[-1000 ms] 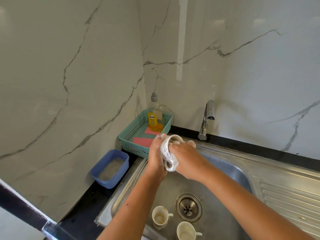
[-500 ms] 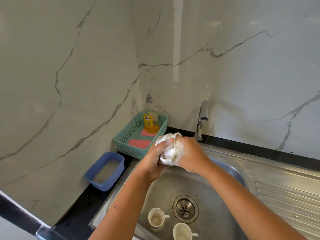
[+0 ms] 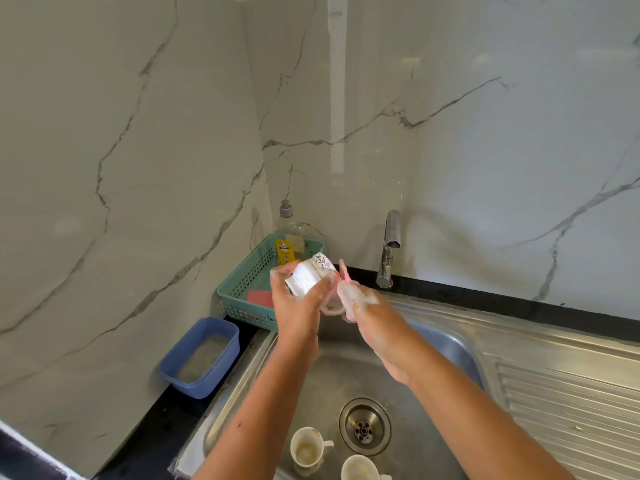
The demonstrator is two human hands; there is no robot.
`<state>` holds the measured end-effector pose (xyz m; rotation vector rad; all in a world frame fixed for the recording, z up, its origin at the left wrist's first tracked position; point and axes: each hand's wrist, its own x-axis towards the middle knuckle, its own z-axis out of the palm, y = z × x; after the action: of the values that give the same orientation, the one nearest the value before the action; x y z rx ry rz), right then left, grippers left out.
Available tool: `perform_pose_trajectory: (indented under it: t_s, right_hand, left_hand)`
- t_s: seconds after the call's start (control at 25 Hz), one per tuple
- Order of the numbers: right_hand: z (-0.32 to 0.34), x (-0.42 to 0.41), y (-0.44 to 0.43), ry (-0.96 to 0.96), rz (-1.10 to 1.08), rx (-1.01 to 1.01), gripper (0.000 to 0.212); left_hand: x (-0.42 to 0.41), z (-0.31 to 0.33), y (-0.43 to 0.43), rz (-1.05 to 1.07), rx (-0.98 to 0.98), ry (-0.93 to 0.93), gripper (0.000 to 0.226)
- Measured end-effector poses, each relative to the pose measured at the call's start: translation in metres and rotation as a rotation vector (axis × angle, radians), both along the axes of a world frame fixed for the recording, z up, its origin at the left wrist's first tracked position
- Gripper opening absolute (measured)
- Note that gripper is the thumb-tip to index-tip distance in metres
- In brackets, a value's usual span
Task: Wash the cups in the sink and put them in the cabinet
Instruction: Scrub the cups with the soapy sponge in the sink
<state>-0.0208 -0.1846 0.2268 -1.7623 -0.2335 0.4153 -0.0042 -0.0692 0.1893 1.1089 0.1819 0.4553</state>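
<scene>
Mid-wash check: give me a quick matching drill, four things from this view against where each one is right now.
Things:
1. patterned cup
2. pink sponge
3. soap bottle
4. two dirty cups

Places:
A. in the teal basket
B. on the sink floor by the drain
C. in the left hand
D. in the right hand

Pairs: 1-C, 2-D, 3-A, 4-B

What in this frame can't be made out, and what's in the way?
All in the head view:
- Held cup: its inside and handle are covered by the left hand and suds.
- Pink scrubber: mostly hidden inside the soapy right hand.
- Lower cup in the sink: cut off by the bottom edge.
- Soap bottle label: too small to read.
- The cabinet: out of frame.
</scene>
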Motion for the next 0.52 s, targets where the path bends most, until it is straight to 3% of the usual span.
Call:
perform_pose_trajectory:
  t_s: [0.12, 0.2, 0.32, 0.44, 0.52]
  right_hand:
    - [-0.010, 0.011, 0.000, 0.113, 0.014, 0.248, 0.046]
    - [-0.019, 0.017, 0.000, 0.193, -0.124, 0.423, 0.034]
    - [-0.028, 0.019, 0.003, 0.185, -0.231, 0.356, 0.014]
    - [-0.033, 0.024, 0.006, 0.260, -0.203, 0.352, 0.031]
    - [-0.035, 0.028, 0.003, 0.171, -0.218, 0.271, 0.028]
  left_hand:
    - [0.002, -0.003, -0.002, 0.066, 0.014, -0.034, 0.046]
    - [0.004, -0.004, -0.005, 0.090, 0.003, -0.046, 0.042]
    - [0.007, -0.008, -0.012, 0.139, 0.152, -0.017, 0.040]
    - [0.008, -0.012, -0.010, 0.120, 0.279, -0.007, 0.042]
    - [0.009, -0.012, -0.004, 0.061, 0.435, -0.010, 0.044]
